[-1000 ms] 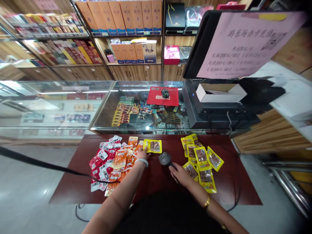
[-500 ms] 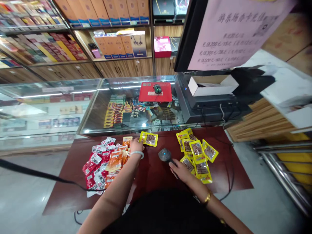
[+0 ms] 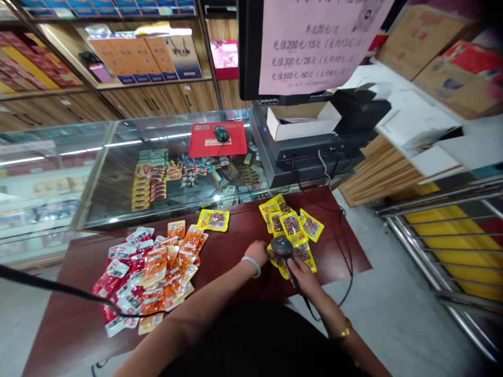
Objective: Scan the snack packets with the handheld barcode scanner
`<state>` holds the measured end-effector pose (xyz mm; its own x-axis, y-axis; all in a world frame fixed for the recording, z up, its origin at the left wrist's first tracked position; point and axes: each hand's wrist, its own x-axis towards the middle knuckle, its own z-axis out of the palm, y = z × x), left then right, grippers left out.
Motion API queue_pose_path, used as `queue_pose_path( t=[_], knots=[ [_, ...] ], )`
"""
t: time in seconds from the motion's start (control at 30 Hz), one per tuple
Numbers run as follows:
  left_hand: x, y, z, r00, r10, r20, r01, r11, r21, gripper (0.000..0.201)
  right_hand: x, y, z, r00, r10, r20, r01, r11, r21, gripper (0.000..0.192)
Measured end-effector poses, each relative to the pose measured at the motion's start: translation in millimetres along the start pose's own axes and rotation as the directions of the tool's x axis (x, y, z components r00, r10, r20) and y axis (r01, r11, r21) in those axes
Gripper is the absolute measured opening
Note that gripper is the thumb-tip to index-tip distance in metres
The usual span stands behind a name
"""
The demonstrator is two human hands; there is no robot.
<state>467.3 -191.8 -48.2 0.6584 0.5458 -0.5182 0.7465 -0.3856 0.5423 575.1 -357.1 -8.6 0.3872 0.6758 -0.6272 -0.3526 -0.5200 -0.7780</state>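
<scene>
My right hand (image 3: 302,275) is wrapped round the handle of a black barcode scanner (image 3: 282,246), whose head is above the pile of yellow snack packets (image 3: 291,225). At the pile's left edge, my left hand (image 3: 257,253) has its fingers curled together on the edge of a yellow snack packet (image 3: 276,258); the fingertips are partly hidden. A single yellow packet (image 3: 214,220) lies apart, by the orange packets (image 3: 156,266). Left of those are the red-and-white packets (image 3: 113,272), heaped on the dark red table (image 3: 231,235).
Behind the table is a glass display counter (image 3: 106,196) with a red mat (image 3: 200,141) and a mouse (image 3: 221,134). A monitor (image 3: 247,57) and a white box (image 3: 302,128) stand at the back right. The scanner's cable hangs near my right arm. Metal railings (image 3: 428,267) are on the right.
My left hand has left the lone yellow packet and moved right to the yellow pile. The scanner has moved over that pile too. The view has turned to the right.
</scene>
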Motion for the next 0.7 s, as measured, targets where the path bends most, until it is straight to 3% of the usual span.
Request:
queue_pose_path(
  t=[0.13,0.27,0.4,0.57,0.7],
  knots=[
    [4.0,10.2,6.8,0.999,-0.030,-0.023,0.030,1.000,-0.002,0.018,-7.5,4.2,-16.6,0.998,0.016,-0.061,-0.013,0.998,0.060,0.058],
    [2.8,-12.0,3.9,0.989,-0.147,0.029,0.149,0.944,-0.293,0.015,-10.7,4.0,-11.5,1.000,0.030,0.000,-0.030,0.998,0.054,0.059],
    [-12.0,-50.0,-6.5,0.978,-0.210,0.006,0.188,0.860,-0.474,0.013,-6.8,-2.6,14.6,0.989,0.008,0.149,-0.002,0.999,-0.041,0.057],
    [-42.1,-89.0,-18.6,0.947,-0.289,-0.139,0.190,0.855,-0.483,0.010,2.6,-15.3,58.3,0.931,-0.070,0.358,0.127,0.982,-0.139,0.051],
    [-59.9,-117.8,-31.2,0.907,-0.388,-0.162,0.233,0.784,-0.575,0.010,6.5,-24.8,81.0,0.898,-0.080,0.434,0.182,0.963,-0.200,0.050]
  ],
)
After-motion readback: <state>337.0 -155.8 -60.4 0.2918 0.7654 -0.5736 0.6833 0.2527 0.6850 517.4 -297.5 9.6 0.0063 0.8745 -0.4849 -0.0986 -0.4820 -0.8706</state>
